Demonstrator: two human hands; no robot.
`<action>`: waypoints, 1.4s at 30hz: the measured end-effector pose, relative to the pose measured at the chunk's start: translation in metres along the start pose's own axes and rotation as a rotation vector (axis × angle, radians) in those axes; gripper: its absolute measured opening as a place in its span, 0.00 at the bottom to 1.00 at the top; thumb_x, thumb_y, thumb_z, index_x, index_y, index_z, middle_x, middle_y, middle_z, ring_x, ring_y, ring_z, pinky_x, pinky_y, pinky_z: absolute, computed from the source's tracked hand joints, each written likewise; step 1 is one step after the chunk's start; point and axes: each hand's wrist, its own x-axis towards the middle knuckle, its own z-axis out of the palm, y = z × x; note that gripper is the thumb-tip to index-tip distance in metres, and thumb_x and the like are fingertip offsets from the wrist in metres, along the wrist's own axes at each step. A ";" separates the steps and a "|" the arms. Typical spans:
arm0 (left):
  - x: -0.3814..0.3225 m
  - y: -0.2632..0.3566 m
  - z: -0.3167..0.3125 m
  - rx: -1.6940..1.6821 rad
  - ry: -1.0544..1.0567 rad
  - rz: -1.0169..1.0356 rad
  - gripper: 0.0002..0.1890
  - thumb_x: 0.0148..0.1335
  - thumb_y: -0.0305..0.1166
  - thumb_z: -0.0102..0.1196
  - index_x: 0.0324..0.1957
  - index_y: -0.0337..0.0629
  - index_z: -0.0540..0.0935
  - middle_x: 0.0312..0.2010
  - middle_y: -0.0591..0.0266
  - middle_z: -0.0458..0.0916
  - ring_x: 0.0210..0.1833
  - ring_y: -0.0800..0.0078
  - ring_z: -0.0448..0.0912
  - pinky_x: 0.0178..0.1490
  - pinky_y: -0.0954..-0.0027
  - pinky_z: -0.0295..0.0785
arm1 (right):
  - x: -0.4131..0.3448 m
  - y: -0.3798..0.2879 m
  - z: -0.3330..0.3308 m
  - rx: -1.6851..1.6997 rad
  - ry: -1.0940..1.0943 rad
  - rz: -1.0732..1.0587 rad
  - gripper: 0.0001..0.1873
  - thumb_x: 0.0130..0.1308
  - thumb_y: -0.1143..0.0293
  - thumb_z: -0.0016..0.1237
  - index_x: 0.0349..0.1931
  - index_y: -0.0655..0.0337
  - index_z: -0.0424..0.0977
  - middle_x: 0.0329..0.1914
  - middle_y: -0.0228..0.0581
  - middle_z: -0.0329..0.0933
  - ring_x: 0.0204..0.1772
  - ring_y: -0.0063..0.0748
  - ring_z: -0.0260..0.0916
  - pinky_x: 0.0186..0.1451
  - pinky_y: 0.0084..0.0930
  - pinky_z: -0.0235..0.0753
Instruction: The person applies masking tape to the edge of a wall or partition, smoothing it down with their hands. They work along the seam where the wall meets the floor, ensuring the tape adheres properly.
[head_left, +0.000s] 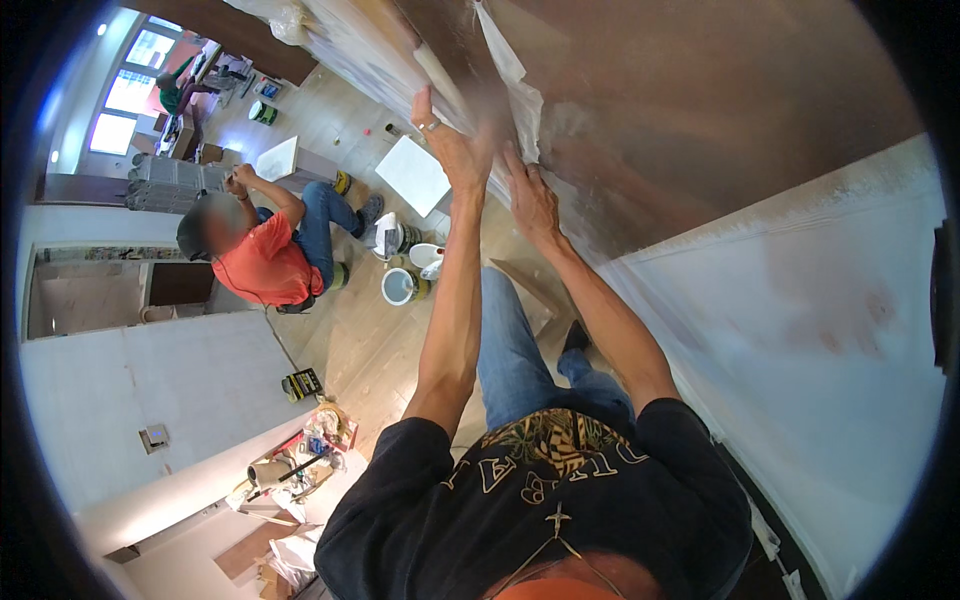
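My left hand (451, 150), with a ring on one finger, is raised against clear plastic sheeting (360, 56) along a brown panel (720, 105). One finger points up along the plastic; a blurred patch hides the others. Just right of it and lower, my right hand (534, 202) lays its fingers on the panel's lower edge, by the plastic. Whether either hand grips the sheeting cannot be made out. A loose whitish plastic strip (517, 82) hangs down the panel above my right hand. Below the panel, a pale wall surface (810, 300) bears reddish smudges.
A person in an orange shirt (262, 255) sits at left near open buckets (399, 286) and a white board (414, 175). Farther back, another person (174, 91) is by the windows. A folded ladder (176, 184) and a cluttered shelf (300, 465) are also at left.
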 end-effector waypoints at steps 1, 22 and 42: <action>-0.002 -0.001 0.001 -0.023 0.007 -0.029 0.47 0.51 0.36 0.71 0.68 0.32 0.57 0.64 0.44 0.59 0.69 0.52 0.61 0.72 0.52 0.59 | 0.001 -0.002 -0.002 0.000 -0.033 0.035 0.30 0.73 0.68 0.40 0.75 0.46 0.52 0.56 0.61 0.71 0.55 0.65 0.72 0.54 0.52 0.73; 0.015 0.016 0.000 -0.029 0.121 -0.143 0.37 0.53 0.39 0.70 0.60 0.33 0.66 0.56 0.44 0.67 0.60 0.52 0.71 0.61 0.55 0.70 | -0.004 -0.009 0.000 -0.021 0.037 -0.006 0.33 0.70 0.70 0.46 0.74 0.46 0.55 0.59 0.59 0.72 0.56 0.61 0.73 0.52 0.47 0.77; -0.056 -0.039 -0.001 -0.073 -0.214 -0.267 0.56 0.51 0.47 0.72 0.70 0.29 0.50 0.65 0.37 0.57 0.70 0.48 0.62 0.71 0.51 0.58 | -0.066 0.047 0.026 -0.141 0.029 0.112 0.32 0.70 0.67 0.48 0.74 0.45 0.55 0.50 0.56 0.73 0.46 0.60 0.76 0.43 0.47 0.79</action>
